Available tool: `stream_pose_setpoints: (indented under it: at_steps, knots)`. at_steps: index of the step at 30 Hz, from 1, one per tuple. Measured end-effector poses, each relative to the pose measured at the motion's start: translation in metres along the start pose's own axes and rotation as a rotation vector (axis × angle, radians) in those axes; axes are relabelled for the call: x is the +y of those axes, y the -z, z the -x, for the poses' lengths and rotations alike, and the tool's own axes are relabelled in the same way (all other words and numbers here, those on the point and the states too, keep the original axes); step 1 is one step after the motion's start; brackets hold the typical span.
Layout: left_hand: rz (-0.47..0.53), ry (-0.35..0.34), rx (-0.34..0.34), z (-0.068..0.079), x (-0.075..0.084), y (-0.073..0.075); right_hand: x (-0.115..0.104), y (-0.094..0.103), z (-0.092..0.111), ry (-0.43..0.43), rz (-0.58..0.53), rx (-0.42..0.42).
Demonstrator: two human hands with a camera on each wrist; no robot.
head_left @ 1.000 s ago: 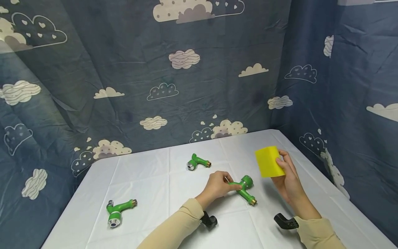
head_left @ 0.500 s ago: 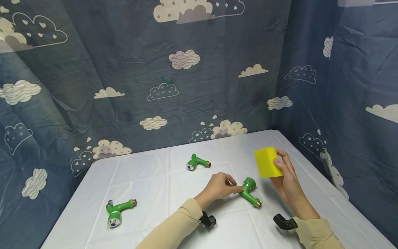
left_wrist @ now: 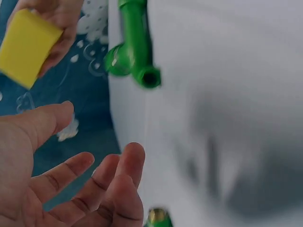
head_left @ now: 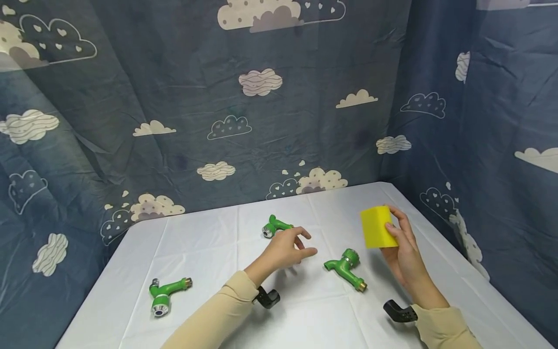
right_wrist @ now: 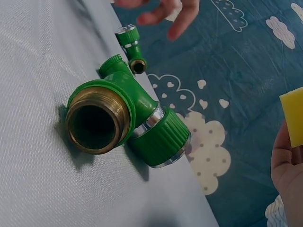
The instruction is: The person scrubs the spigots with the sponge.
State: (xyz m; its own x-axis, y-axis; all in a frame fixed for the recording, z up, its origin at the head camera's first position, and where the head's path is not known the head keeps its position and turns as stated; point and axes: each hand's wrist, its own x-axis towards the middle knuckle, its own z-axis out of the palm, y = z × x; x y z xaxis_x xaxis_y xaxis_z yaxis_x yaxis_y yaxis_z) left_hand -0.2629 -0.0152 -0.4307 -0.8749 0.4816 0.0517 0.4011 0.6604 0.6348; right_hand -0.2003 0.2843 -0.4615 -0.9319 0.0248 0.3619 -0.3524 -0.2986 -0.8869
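Yellow block (head_left: 378, 228), gripped in the right hand (head_left: 404, 252): hold clear of the nearby tap (head_left: 346, 267), steering the left hand (head_left: 284, 249), empty and loose-fingered, wide of the rear tap (head_left: 273, 225)

Head view: from above, facing forward and down over the counter (head_left: 209, 271) to the cloud-print curtain (head_left: 301, 131); widest, farthest back. Left wrist view: close in by the left grip (head_left: 284, 248), scene tipped sideways, curtain at left, counter at right. Right wrist view: low, nearest, the green tap (right_wrist: 135, 92) seen brass end-on, curtain at right. Yellow block (head_left: 377, 227) and that tap shared by all three
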Motion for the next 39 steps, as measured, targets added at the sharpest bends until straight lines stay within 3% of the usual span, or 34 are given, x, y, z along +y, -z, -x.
stream_pose_setpoints:
  at_steps: [10, 19, 31, 39]
  knots:
    - [0.039, 0.091, 0.127, 0.031, -0.024, 0.069, 0.002, 0.001, 0.0, 0.005, -0.011, 0.006]
    - [0.022, 0.19, 0.235, 0.075, -0.052, 0.113, 0.004, 0.002, 0.0, 0.002, -0.042, 0.004]
    - [-0.001, 0.383, 0.35, 0.154, -0.097, 0.137, 0.001, 0.003, 0.0, -0.014, -0.105, -0.044]
    - [-0.149, 0.537, 0.381, 0.197, -0.125, 0.15, -0.001, -0.001, -0.003, -0.004, -0.109, -0.042]
